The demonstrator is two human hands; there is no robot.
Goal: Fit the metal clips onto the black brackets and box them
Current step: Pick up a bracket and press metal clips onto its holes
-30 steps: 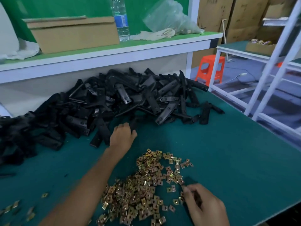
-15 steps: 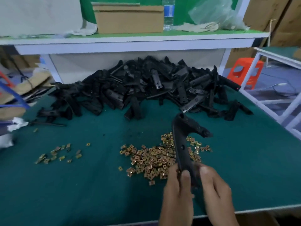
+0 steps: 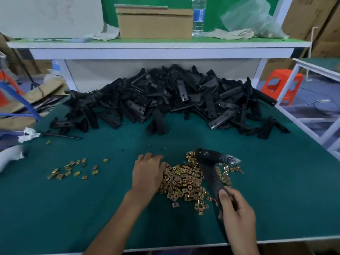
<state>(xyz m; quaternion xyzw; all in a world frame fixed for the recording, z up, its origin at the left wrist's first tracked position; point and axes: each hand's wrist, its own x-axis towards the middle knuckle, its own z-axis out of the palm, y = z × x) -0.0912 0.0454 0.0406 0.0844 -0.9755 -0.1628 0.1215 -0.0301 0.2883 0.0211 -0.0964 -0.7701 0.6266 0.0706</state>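
Observation:
My right hand (image 3: 236, 210) grips the lower end of a black bracket (image 3: 209, 170), which stands tilted over a heap of gold metal clips (image 3: 184, 181) in the middle of the green table (image 3: 276, 190). At the heap's left edge, my left hand (image 3: 148, 171) lies palm down, fingers curled onto the clips; whether it pinches one is hidden. A big pile of black brackets (image 3: 174, 100) fills the back of the table.
A smaller scatter of clips (image 3: 71, 169) lies at the left. On the shelf above stand a cardboard box (image 3: 154, 23), a water bottle (image 3: 198, 17) and a plastic bag (image 3: 252, 19). An orange stool (image 3: 281, 85) and a white frame (image 3: 312, 100) are to the right.
My left hand let go of the bracket and moved left onto the clip heap. My right hand now holds the bracket alone, tilted right. Earlier the left hand took it from the pile.

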